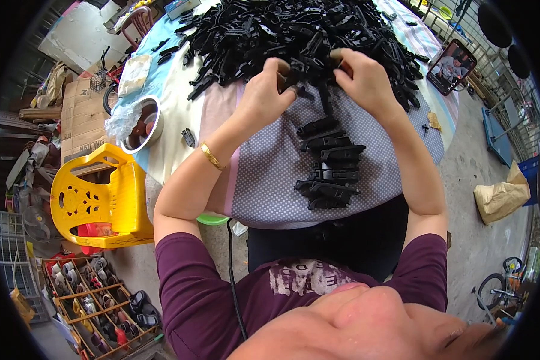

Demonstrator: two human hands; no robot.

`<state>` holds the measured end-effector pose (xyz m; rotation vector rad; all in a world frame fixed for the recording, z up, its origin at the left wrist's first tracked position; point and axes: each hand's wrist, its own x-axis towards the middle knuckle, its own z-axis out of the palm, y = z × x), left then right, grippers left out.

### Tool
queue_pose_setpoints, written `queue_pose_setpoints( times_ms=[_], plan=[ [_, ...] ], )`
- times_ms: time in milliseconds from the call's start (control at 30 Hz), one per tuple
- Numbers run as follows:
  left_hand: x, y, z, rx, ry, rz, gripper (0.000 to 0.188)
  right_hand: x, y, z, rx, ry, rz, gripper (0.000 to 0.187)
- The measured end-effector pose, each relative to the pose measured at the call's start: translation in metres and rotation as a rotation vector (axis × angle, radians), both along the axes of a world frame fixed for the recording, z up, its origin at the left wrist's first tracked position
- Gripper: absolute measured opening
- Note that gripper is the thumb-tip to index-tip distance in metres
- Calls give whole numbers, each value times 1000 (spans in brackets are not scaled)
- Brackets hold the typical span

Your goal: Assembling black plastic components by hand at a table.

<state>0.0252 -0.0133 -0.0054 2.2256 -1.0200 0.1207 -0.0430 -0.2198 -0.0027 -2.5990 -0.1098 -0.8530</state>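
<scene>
A large heap of small black plastic parts (264,30) covers the far side of the cloth-covered table. My left hand (265,95) is at the heap's near edge, its fingers curled round a black plastic part (294,73). Beside it on the right, my right hand (366,83) reaches to the same edge. Its thumb and forefinger are apart, with black parts just beyond the tips. Nearer to me, several more black parts lie crosswise in a column (330,168) on the dotted grey cloth (258,174). One loose part (188,137) lies left of my left forearm.
At the table's left stand a metal bowl (154,133) with clear plastic wrap and a yellow plastic chair (117,198). A phone (452,67) is propped at the right edge. A shoe rack (96,306) is on the floor at lower left; a brown paper bag (501,195) at right.
</scene>
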Motion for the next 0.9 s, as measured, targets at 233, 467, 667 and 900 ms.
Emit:
queue_pose_setpoints(
  times_ms=[233,467,667,900],
  plan=[
    [9,2,-2,-625,930,-99,35,-4,29,1,620,218,511,28],
    [-4,-4,-1,-810,1209,-180,27,-8,29,0,346,150,339,20],
    [-6,-3,-4,-537,767,-220,29,-8,28,0,149,57,339,18],
    [-12,-5,6,-470,440,-209,30,-3,16,4,192,-65,313,37]
  ],
)
